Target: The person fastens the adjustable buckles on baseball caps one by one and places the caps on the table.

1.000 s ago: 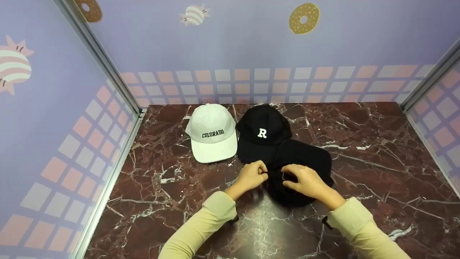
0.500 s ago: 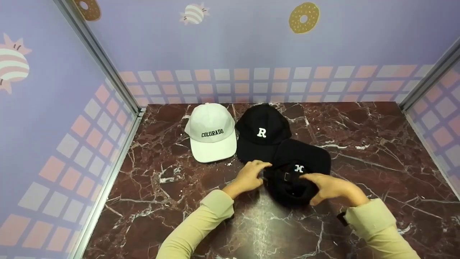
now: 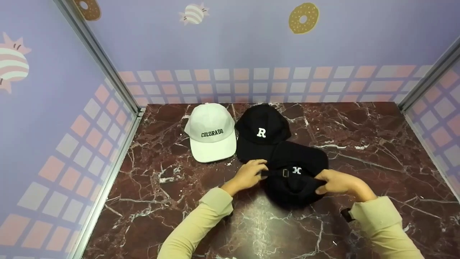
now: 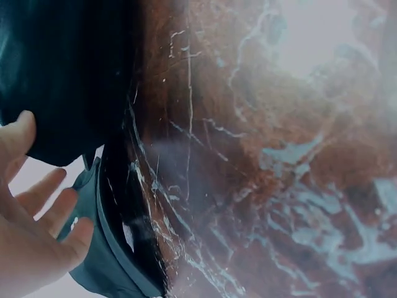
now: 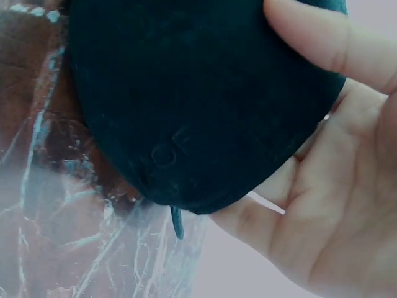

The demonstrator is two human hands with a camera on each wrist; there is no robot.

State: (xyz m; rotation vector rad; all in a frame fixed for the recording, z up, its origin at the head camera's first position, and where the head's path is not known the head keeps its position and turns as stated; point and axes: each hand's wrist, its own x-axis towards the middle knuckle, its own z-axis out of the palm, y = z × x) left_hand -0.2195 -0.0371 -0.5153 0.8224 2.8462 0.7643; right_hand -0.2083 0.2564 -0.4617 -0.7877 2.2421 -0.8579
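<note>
In the head view a black baseball cap (image 3: 293, 192) lies with its back toward me and its brim pointing away. A strap with a metal buckle (image 3: 285, 173) crosses its rear opening, near a small white emblem. My left hand (image 3: 247, 175) pinches the cap's left side by the strap; in the left wrist view the thumb presses on the dark fabric, the other fingers spread below. My right hand (image 3: 337, 182) grips the right side. In the right wrist view its thumb lies over the cap (image 5: 205, 105), which bears faint raised letters, with fingers behind.
A white cap (image 3: 213, 131) lettered COLORADO sits at the back left. Beside it stands a second black cap (image 3: 264, 124) with a white R; the handled cap's brim lies against its brim. Patterned walls enclose the marbled tabletop (image 3: 172, 216) at the back and sides.
My right hand has moved from the middle of the cap's back to its right side and grips there. My left hand has loosened and pinched again; the strap and white emblem now show.
</note>
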